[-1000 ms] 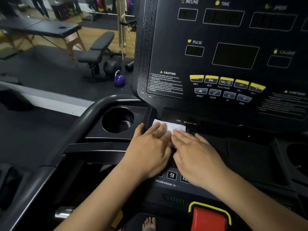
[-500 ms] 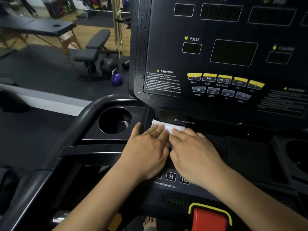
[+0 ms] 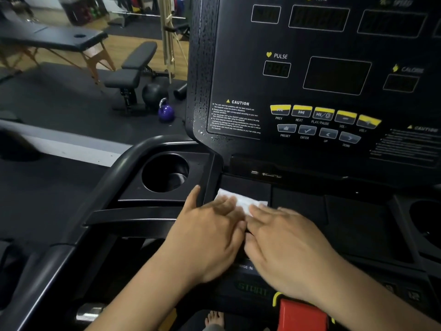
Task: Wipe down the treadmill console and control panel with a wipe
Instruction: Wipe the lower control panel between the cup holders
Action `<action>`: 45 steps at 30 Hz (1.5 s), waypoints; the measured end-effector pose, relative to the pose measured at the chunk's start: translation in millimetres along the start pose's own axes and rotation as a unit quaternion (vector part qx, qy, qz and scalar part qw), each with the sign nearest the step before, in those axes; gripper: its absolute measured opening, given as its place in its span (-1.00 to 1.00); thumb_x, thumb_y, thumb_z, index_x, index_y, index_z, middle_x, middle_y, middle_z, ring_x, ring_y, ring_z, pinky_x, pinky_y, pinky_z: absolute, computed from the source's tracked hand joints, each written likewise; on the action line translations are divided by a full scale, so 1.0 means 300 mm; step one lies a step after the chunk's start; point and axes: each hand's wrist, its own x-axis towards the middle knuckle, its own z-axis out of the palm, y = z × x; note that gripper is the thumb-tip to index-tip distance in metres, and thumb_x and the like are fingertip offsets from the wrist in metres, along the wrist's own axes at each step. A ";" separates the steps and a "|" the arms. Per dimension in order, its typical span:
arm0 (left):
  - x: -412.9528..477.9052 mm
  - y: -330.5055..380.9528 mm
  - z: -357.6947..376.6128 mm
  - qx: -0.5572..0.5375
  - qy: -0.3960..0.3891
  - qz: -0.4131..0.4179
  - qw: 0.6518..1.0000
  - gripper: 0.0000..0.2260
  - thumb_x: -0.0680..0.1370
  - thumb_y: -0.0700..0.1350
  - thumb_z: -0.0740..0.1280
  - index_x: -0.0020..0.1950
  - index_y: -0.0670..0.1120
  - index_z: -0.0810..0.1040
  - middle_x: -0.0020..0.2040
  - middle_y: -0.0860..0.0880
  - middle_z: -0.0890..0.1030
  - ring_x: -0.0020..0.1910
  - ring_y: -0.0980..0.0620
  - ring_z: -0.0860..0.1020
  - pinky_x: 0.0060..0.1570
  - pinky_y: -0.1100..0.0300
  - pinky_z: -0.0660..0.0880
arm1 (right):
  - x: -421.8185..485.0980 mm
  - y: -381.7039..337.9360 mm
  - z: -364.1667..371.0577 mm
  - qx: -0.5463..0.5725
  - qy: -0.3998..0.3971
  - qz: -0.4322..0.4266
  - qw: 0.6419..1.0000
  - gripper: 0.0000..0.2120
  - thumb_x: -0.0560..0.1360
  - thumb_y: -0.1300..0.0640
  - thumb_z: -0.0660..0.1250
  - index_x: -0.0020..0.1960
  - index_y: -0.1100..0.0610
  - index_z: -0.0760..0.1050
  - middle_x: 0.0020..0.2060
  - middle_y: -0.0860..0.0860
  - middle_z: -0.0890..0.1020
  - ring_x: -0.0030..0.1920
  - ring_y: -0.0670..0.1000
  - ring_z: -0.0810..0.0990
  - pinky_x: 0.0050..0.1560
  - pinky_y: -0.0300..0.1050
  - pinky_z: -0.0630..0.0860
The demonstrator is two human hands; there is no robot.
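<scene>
Nearest the viewer, at six o'clock in the view, a red plastic stop tab [image 3: 303, 316] in a yellow surround sits beside a bare foot [image 3: 214, 317]. Just above them, the left hand [image 3: 210, 237] and right hand [image 3: 286, 247] lie side by side over the black lower control panel [image 3: 253, 292]. Their fingers are straight and close together, pressing flat rather than gripping, and motion blur softens the fingertips. Under those fingertips, at twelve o'clock from the hands, the thin white rectangular wipe [image 3: 241, 199] lies flat on the left end of the dark ledge below the screens. The round black cup holder [image 3: 164, 173] sits at ten o'clock from the wipe. Farther up, the upright black console [image 3: 334, 75] carries a row of yellow-topped buttons [image 3: 324, 113]. Droplets bead its left border, so that part may already be wetted. The job looks mid-way at best: the ledge toward three o'clock, the keypad under the palms and the cup holders seem left to do. Beyond, at ten o'clock, a purple kettlebell [image 3: 165, 112] stands on the gym floor.
</scene>
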 end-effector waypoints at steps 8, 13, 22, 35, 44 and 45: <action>0.031 -0.011 0.038 0.037 -0.024 0.001 0.999 -0.31 0.51 0.18 -0.34 0.61 0.00 0.04 0.62 -0.01 0.03 0.59 0.08 -0.07 0.51 -0.16 -0.24 | 0.038 0.063 0.017 0.063 -0.051 0.030 0.996 -0.47 0.63 -0.10 -0.13 0.59 -0.04 0.01 0.58 -0.17 -0.03 0.54 -0.20 -0.16 0.55 -0.02 -0.02; -0.003 -0.020 0.027 0.022 -0.035 0.012 0.999 -0.34 0.54 0.21 -0.28 0.61 0.04 0.04 0.62 0.01 0.01 0.59 0.09 -0.09 0.52 -0.13 -0.24 | -0.018 0.049 0.039 0.057 -0.066 0.043 0.995 -0.30 0.48 -0.21 -0.36 0.59 -0.09 -0.05 0.58 -0.20 -0.10 0.53 -0.22 -0.24 0.55 0.05 -0.13; -0.051 0.012 0.014 0.052 0.018 0.036 0.998 -0.50 0.56 0.10 0.03 0.33 -0.08 0.57 0.29 -0.10 0.59 0.31 -0.01 0.54 0.39 -0.27 0.28 | -0.036 -0.013 -0.003 0.056 -0.076 0.040 0.995 -0.24 0.47 -0.21 -0.40 0.58 -0.02 0.07 0.58 -0.12 0.05 0.56 -0.16 -0.09 0.54 0.12 -0.20; -0.018 -0.001 -0.006 0.053 -0.006 0.007 0.999 -0.40 0.54 0.11 -0.10 0.41 -0.07 0.50 0.39 -0.08 0.52 0.40 0.02 0.44 0.48 -0.23 0.10 | 0.009 0.002 0.000 0.074 -0.055 0.043 0.995 -0.31 0.52 -0.24 -0.35 0.54 -0.11 0.17 0.56 -0.22 0.11 0.54 -0.21 -0.01 0.54 0.07 -0.04; -0.039 0.034 -0.022 0.034 -0.022 0.038 0.998 -0.40 0.57 0.12 -0.17 0.42 -0.03 0.46 0.41 -0.11 0.49 0.44 -0.01 0.40 0.52 -0.14 0.01 | -0.049 -0.009 -0.019 0.068 -0.073 0.069 0.993 -0.23 0.48 -0.30 -0.47 0.53 -0.17 0.18 0.53 -0.26 0.15 0.52 -0.25 0.03 0.54 -0.02 -0.03; -0.031 0.039 -0.013 0.037 -0.024 0.035 0.998 -0.39 0.57 0.11 -0.18 0.46 -0.05 0.42 0.44 -0.12 0.46 0.46 -0.03 0.36 0.52 -0.16 0.00 | -0.048 0.002 -0.015 0.069 -0.071 0.075 0.992 -0.21 0.45 -0.32 -0.47 0.53 -0.17 0.17 0.53 -0.27 0.15 0.52 -0.26 0.02 0.54 -0.02 -0.04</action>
